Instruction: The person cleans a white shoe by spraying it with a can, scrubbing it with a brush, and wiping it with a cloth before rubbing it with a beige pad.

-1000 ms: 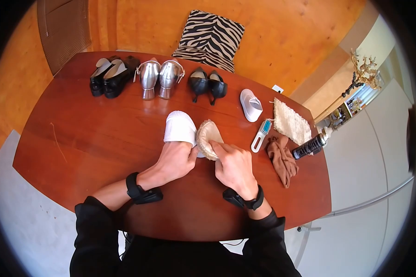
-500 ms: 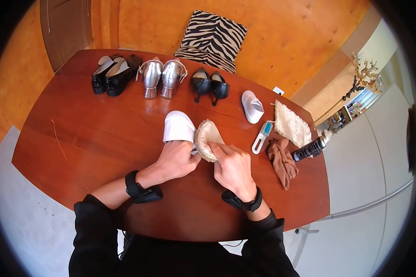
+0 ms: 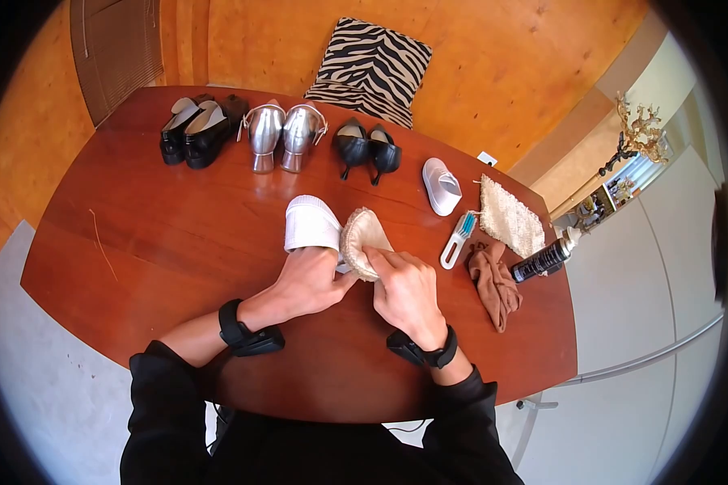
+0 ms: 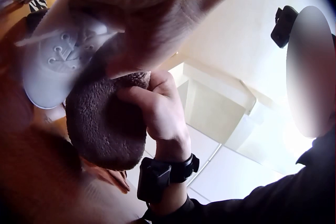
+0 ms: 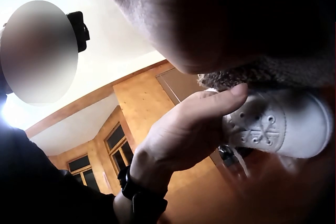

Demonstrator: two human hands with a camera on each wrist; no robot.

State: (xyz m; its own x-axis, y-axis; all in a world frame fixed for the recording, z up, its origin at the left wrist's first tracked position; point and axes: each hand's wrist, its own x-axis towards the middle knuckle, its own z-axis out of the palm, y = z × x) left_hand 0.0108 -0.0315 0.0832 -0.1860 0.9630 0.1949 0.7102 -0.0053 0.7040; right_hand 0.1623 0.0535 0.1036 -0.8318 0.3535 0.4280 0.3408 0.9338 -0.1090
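A white laced shoe (image 3: 312,223) is held up over the table by the left hand (image 3: 306,283), whose fingers go in at its heel end; the right wrist view shows the thumb along the shoe's (image 5: 299,124) side. The right hand (image 3: 410,297) grips a beige fuzzy pad (image 3: 359,242), fingers pressed onto its smooth face. Pad and shoe meet side by side in the head view. In the left wrist view the pad (image 4: 105,124) looks dark, with a thumb on it.
Across the back stand black loafers (image 3: 206,133), silver heels (image 3: 265,136) and black heels (image 3: 352,147). To the right lie another white shoe (image 3: 442,187), a brush (image 3: 458,241), a beige cloth (image 3: 510,217), a brown cloth (image 3: 494,284) and a spray can (image 3: 545,259).
The pad has shifted slightly left and up against the shoe's side. Both hands keep their holds. The surroundings have shifted slightly in the head view.
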